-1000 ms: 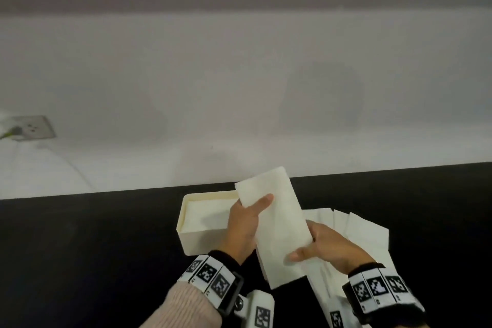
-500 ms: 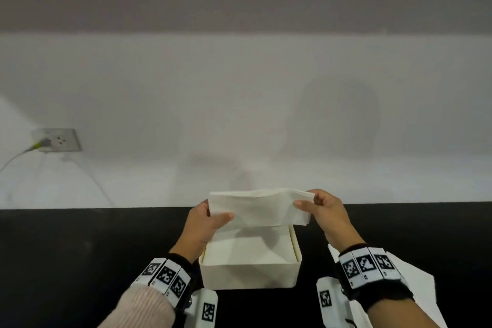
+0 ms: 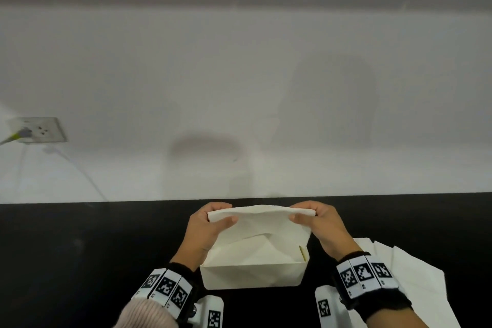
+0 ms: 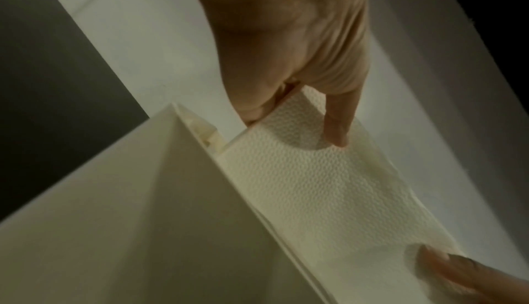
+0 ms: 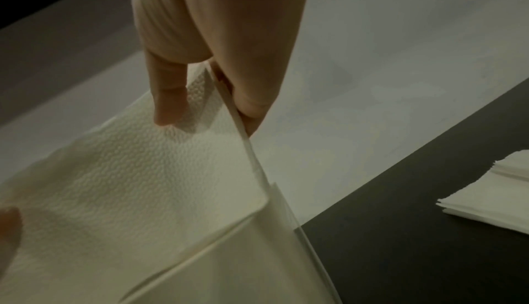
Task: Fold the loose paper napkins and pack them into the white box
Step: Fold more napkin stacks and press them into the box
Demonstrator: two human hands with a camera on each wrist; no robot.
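A folded white paper napkin [image 3: 263, 221] stretches between both hands over the far side of the white box [image 3: 253, 275]. My left hand [image 3: 213, 220] pinches its left end, thumb on the near face. My right hand [image 3: 306, 217] pinches its right end the same way. The napkin's lower edge dips into the box, whose inside shows more white paper. In the left wrist view the embossed napkin [image 4: 329, 184] runs along the box wall [image 4: 128, 207]. In the right wrist view the napkin [image 5: 137, 173] hangs from thumb and fingers beside the box corner [image 5: 243, 263].
Loose white napkins [image 3: 415, 282] lie on the black table [image 3: 80, 247] to the right of the box, seen also as a napkin stack [image 5: 492, 193]. A white wall rises behind the table, with a socket [image 3: 40, 129] and cable at far left.
The napkin went from being held upright beside the box to lying crosswise over it, one hand at each end. In the last half second it sank lower into the box.
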